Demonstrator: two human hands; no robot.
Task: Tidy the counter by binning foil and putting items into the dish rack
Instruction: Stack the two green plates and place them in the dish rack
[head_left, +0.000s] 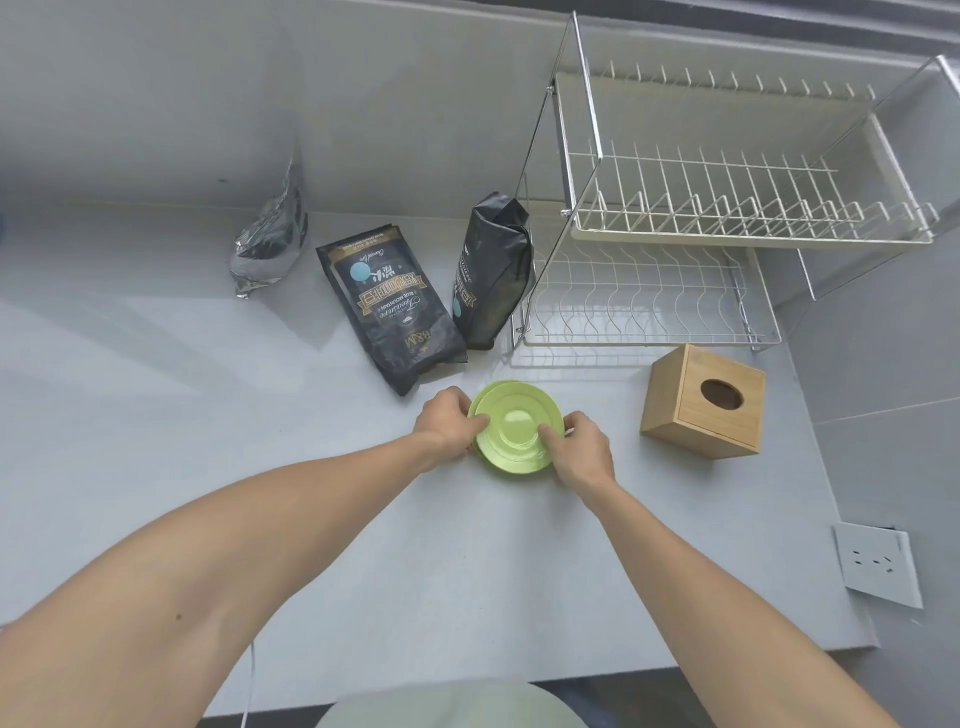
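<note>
A small stack of green saucers rests on the grey counter near its middle. My left hand grips the stack's left rim, thumb on top. My right hand grips the right rim, thumb pressed on the top saucer. A crumpled silver foil bag stands at the back left against the wall. The two-tier wire dish rack stands at the back right with both tiers bare.
Two black coffee bags sit behind the saucers: one lies flat, the other leans against the rack's left side. A wooden tissue box stands right of the saucers. A wall socket is on the right wall.
</note>
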